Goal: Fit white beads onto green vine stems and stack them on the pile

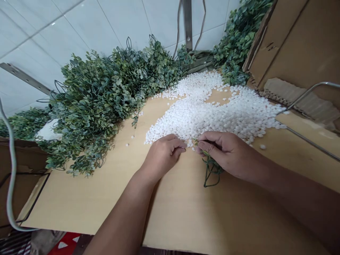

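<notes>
My right hand (223,150) is closed on an artificial greenery sprig (212,170), whose thin tip pokes out between thumb and forefinger. Dark green looped stems of the sprig hang below that hand. Just to the left, my left hand (166,154) is pinched at the near edge of a spread of small white plastic pieces (196,117). Whatever lies between its fingertips is too small or hidden to make out. The two sets of fingertips are a short gap apart.
A big heap of artificial greenery (106,88) lies along the tiled wall on the left, with more greenery (236,46) at back right. A cardboard box (300,46) stands right, beside a bent metal rod (310,141). A pale cable (11,170) runs down the left side of the wooden table (87,202).
</notes>
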Action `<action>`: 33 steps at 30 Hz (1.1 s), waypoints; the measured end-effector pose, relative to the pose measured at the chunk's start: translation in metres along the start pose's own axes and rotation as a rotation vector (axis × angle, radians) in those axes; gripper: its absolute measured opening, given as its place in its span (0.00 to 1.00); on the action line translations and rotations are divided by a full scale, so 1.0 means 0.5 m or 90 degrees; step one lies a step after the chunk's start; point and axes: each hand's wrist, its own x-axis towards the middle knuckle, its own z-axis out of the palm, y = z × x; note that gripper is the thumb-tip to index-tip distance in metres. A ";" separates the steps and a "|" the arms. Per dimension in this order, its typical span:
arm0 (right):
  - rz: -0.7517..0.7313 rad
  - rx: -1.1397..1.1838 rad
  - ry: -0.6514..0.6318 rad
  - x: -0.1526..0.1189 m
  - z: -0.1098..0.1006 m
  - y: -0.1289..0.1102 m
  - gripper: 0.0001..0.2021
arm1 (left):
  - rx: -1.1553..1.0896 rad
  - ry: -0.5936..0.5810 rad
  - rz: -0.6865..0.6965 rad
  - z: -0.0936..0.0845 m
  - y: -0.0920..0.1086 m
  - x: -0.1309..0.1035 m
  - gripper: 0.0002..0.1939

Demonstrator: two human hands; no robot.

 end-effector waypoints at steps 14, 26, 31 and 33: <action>0.015 0.073 0.011 -0.005 0.015 -0.004 0.12 | -0.671 0.097 -0.227 0.008 0.043 0.012 0.08; 0.007 0.130 -0.002 -0.002 0.011 -0.002 0.13 | -0.576 0.127 -0.191 0.009 0.038 0.006 0.06; 0.012 0.152 -0.014 -0.002 0.015 -0.002 0.13 | -0.588 0.115 -0.183 0.011 0.038 0.009 0.07; 0.013 0.145 -0.007 -0.002 0.016 -0.002 0.14 | -0.602 0.108 -0.179 0.013 0.039 0.011 0.08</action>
